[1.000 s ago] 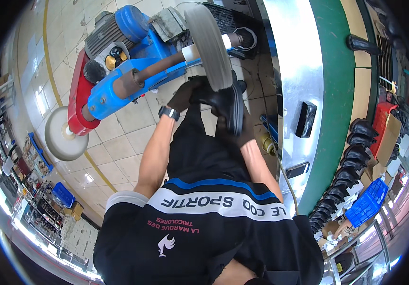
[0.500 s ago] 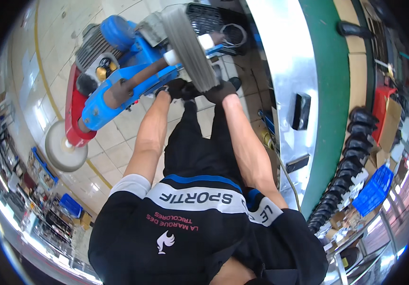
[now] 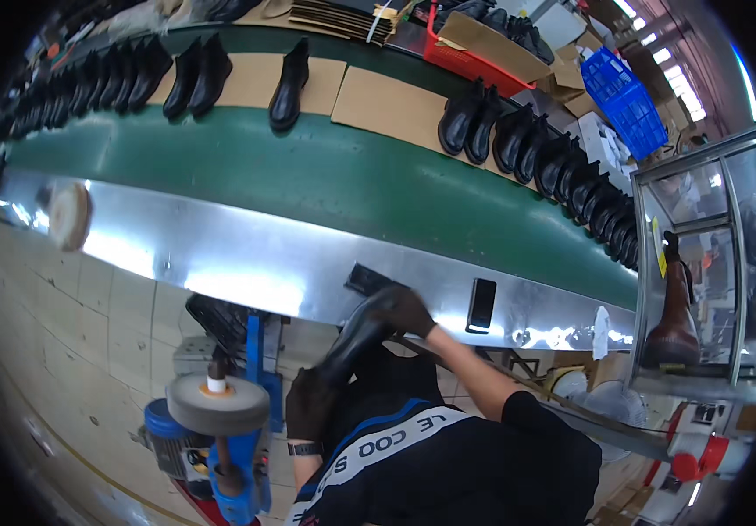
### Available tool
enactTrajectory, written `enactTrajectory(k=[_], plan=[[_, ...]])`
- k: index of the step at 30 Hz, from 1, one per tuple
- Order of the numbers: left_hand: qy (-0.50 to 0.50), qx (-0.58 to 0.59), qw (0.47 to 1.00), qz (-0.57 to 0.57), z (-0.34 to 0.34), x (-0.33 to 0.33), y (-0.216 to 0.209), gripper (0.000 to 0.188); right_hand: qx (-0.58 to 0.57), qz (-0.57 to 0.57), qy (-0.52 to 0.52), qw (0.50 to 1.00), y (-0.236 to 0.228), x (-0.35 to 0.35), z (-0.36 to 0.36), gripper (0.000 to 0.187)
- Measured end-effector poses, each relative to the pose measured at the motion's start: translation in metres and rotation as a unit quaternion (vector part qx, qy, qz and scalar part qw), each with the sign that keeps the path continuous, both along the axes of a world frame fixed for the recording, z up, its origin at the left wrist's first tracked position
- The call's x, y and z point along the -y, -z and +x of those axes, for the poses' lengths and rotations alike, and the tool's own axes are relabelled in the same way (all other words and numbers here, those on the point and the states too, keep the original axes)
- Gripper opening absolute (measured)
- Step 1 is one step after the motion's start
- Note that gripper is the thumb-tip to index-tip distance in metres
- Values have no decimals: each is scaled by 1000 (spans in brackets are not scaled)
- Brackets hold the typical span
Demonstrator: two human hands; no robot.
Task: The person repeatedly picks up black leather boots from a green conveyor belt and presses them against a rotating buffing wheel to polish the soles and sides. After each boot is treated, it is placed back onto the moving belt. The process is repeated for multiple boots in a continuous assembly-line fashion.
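Observation:
A shiny black boot point(image 3: 353, 340) slants between my two dark-gloved hands, just in front of the steel ledge. My left hand point(image 3: 310, 405), with a watch at its wrist, is closed round the boot's lower end. At its upper end my right hand point(image 3: 406, 312) grips it from the right. Motion blurs the boot and the fingers somewhat. A flat black object point(image 3: 366, 279) lies on the ledge just beyond my right hand. A dark phone-like slab point(image 3: 481, 304) lies farther right.
To my left stands a blue machine point(image 3: 239, 473) with a grey buffing wheel point(image 3: 198, 410). A pale round pad point(image 3: 69, 216) is at the ledge's far left. Beyond the steel ledge point(image 3: 220, 254) runs a green surface point(image 3: 352, 193) lined with black boots point(image 3: 290, 83). A glass-sided metal-framed cabinet point(image 3: 645, 386) stands right.
I have turned right, away from the buffing wheel, to face the ledge and green surface. My hands have left the wheel, and the boot between them now shows plainly.

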State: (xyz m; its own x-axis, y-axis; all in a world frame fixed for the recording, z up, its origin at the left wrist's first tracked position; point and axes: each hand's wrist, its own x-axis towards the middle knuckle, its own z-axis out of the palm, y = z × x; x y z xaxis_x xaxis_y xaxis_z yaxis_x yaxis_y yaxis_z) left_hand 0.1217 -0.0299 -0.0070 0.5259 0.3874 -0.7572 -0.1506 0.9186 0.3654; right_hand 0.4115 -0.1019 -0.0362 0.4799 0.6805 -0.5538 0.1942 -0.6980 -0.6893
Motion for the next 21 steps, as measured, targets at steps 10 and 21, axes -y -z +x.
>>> enactTrajectory(k=[10,21], plan=[[-148,-33,987,52,11,-78,-65,56,-322,404,383,766,66,-184,293,53],[-107,-81,990,-46,27,-52,-58,51,120,134,442,879,153,-236,333,75]])
